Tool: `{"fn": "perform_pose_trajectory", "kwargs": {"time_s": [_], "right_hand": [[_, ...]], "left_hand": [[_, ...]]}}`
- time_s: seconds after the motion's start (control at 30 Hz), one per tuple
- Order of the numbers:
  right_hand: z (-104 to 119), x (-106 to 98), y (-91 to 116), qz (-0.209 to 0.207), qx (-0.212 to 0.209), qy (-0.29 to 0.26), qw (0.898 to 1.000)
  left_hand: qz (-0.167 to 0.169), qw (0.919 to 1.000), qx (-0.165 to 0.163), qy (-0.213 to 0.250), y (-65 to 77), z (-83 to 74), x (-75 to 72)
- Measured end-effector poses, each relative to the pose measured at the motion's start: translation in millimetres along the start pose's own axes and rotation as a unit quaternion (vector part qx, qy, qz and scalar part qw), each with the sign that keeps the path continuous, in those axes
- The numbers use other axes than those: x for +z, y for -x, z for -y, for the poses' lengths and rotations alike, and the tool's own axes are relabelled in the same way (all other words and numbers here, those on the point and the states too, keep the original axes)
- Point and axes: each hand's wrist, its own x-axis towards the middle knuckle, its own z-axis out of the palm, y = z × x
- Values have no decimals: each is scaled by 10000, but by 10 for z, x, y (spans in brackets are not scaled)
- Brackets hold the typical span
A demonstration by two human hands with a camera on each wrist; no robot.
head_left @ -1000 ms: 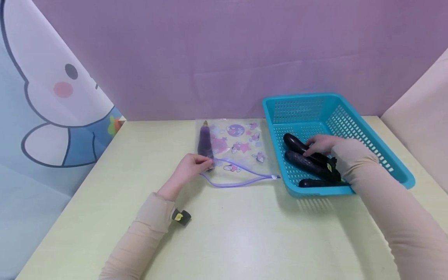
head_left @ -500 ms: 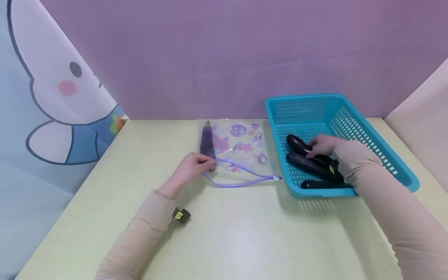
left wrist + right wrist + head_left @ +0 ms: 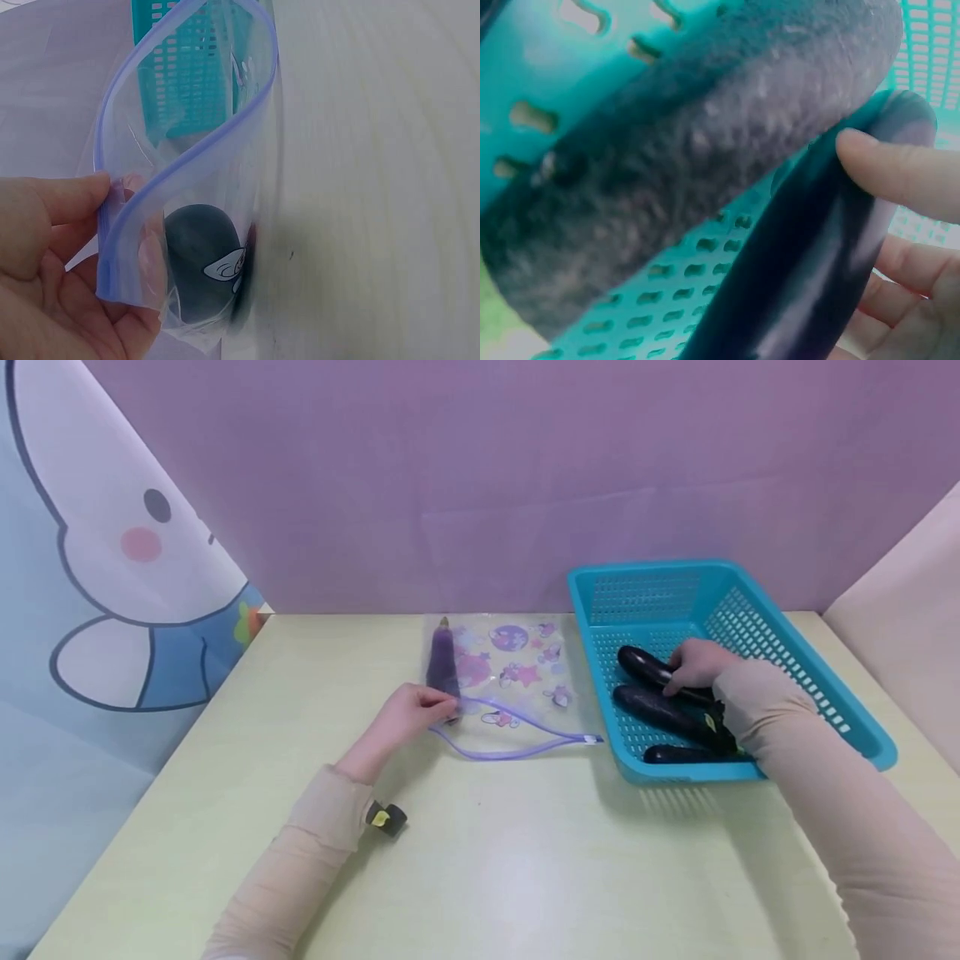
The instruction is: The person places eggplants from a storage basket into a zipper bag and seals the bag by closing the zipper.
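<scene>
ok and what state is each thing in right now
Zip bag: mouth open, pinched by the left hand
Bagged eggplant: inside the bag
Basket: upright, holding eggplants
Far eggplant: in the basket, gripped by the right hand
Middle eggplant: lying in the basket
Near eggplant: lying in the basket, partly hidden

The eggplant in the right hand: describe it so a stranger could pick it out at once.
Find the turquoise perforated basket right of the zip bag. Inside, go to the glossy eggplant farthest back. It alone is gripped by the right hand; the other two showing lie nearer the front.
</scene>
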Motion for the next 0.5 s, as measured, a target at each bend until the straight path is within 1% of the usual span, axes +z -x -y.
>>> {"fn": "perform_pose_trajectory", "kwargs": {"time_s": [0.1, 0.23, 0.37, 0.5], "right_hand": [[-11, -16, -12, -147, 28, -19, 9999], [-16, -46, -1, -413, 128, -216, 9988], [-25, -69, 17, -747, 289, -419, 9959], [-51, -83, 33, -961, 377, -576, 9930]], "left_hand": [[-17, 10000, 35, -8, 2, 4, -11], [10, 10000, 1, -9, 6, -9, -20], [16, 10000, -71, 10, 11, -31, -27], [31, 10000, -73, 29, 2, -25, -34]]}}
